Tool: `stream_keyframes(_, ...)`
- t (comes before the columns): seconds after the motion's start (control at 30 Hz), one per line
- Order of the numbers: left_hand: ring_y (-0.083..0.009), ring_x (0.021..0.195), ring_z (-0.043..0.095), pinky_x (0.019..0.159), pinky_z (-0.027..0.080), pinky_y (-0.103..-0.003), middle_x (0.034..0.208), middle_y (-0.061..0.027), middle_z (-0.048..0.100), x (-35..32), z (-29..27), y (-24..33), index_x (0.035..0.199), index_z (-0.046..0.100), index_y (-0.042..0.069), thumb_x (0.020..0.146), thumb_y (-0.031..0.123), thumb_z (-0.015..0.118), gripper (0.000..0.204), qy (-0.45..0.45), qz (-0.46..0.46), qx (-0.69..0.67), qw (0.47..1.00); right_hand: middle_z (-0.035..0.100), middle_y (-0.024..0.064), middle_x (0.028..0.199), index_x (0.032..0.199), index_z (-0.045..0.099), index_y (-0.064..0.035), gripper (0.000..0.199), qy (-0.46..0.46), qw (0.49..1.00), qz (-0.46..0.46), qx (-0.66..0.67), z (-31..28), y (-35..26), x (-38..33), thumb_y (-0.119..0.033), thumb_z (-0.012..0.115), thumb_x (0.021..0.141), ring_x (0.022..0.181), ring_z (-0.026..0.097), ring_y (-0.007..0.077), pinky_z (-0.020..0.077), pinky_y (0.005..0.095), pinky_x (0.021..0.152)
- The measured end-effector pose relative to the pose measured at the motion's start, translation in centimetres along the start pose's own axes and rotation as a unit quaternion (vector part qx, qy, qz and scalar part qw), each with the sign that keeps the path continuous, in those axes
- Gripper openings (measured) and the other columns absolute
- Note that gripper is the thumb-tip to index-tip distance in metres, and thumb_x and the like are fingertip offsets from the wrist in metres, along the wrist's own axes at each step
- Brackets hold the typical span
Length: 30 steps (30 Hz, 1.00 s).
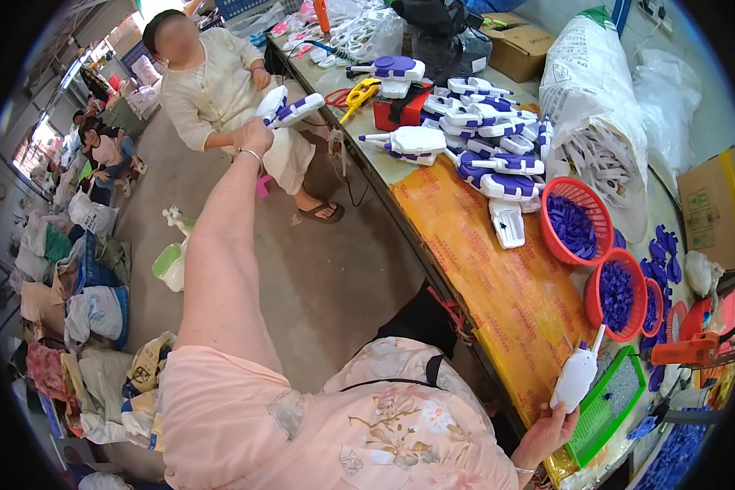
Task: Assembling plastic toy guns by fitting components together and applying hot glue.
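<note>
My left hand (254,137) is stretched far out to the left, closed round white-and-purple plastic casings (298,110). At least two of them stick out of the grip, near the seated person's lap. By the bench's near edge at the lower right, my right hand (545,434) grips the wide end of a white plastic casing (576,377). A thin neck points up from this casing, beside a green tray (608,404) of small pieces. On the bench lies a heap of similar white-and-purple casings (482,122), with an open white half-shell (508,223) near it.
Red baskets of purple parts (576,222) stand right of the orange-yellow bench covering (457,237). Behind them leans a big white sack (592,73). An orange tool (686,351) sits at the right. A person (196,98) sits facing me; filled bags (98,318) line the floor left.
</note>
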<state>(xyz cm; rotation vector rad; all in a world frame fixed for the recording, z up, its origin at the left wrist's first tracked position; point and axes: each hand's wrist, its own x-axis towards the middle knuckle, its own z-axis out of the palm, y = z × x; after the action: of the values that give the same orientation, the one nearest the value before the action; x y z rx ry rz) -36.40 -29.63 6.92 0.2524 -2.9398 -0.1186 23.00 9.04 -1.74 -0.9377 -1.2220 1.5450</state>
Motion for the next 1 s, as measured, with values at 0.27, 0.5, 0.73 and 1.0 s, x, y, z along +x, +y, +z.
stream_keyframes(0.27, -0.034, 0.106, 0.062, 0.087, 0.051, -0.043, 0.112, -0.0203, 0.065, 0.2, 0.0, -0.3, 0.108, 0.065, 0.003, 0.082, 0.015, 0.056, 0.03, -0.011, 0.004, 0.007, 1.0, 0.061, 0.0091, 0.107, 0.12, 0.051, 0.0015, 0.031, -0.005, 1.0, 0.004, -0.004, 0.2, -0.2, 0.0, -0.01, 0.059, 0.093, 0.083, 0.057, 0.013, 0.0488, 0.0249, 0.065)
stream_keyframes(0.5, -0.0324, 0.104, 0.064, 0.087, 0.051, -0.041, 0.108, -0.0177, 0.067, 0.5, 0.5, -0.7, 0.106, 0.067, 0.004, 0.079, 0.024, 0.07, 0.033, -0.037, -0.019, -0.04, 0.998, 0.061, 0.0087, 0.107, 0.121, 0.051, 0.001, 0.03, -0.008, 1.0, -0.003, -0.01, -0.1, 0.0, 0.1, -0.009, 0.057, 0.094, 0.085, 0.058, 0.0129, 0.0487, 0.0249, 0.066)
stream_keyframes(0.73, -0.0361, 0.104, 0.063, 0.087, 0.05, -0.042, 0.107, -0.0205, 0.066, 1.3, -0.1, -1.2, 0.106, 0.067, 0.003, 0.08, 0.026, 0.065, 0.035, 0.007, -0.001, -0.01, 1.0, 0.06, 0.0096, 0.108, 0.12, 0.051, 0.002, 0.03, 0.001, 1.0, 0.005, 0.004, 0.8, -0.6, -0.1, -0.005, 0.057, 0.091, 0.086, 0.058, 0.0138, 0.0503, 0.0252, 0.066)
stream_keyframes(1.0, -0.0363, 0.106, 0.062, 0.089, 0.049, -0.041, 0.108, -0.0264, 0.064, 2.6, 0.6, -2.6, 0.106, 0.066, -0.003, 0.073, 0.016, 0.066, 0.037, 0.026, -0.033, -0.037, 0.998, 0.06, 0.0072, 0.109, 0.12, 0.053, 0.0004, 0.029, -0.013, 1.0, 0.003, -0.009, 0.8, -0.7, -0.3, -0.008, 0.057, 0.093, 0.088, 0.057, 0.0119, 0.0494, 0.0246, 0.067)
